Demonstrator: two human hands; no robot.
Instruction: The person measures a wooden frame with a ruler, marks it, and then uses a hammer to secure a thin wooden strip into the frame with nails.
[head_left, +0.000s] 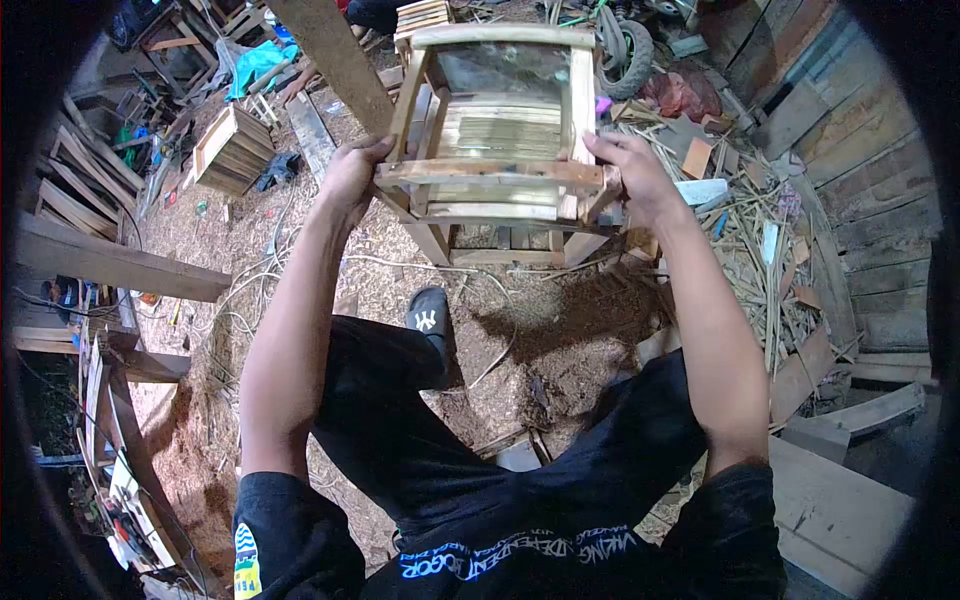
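A pale wooden frame (505, 37) with a clear, glass-like pane is held out in front of me, tilted over a low wooden stand (505, 257). Slats show through the pane. My left hand (355, 178) grips the frame's left side near its lower corner, thumb on the wood. On the opposite side, my right hand (640, 175) holds the right edge near the lower corner. A thicker bar (490, 173) crosses the near side between both hands. The fingers under the wood are partly hidden.
A slatted wooden crate (232, 150) sits on the shavings at the left. Beams (120, 258) reach in from the left. Thin offcuts (770, 260) pile up at the right beside a plank wall (880, 210). A wheel (630, 62) stands behind, and cables cross the floor.
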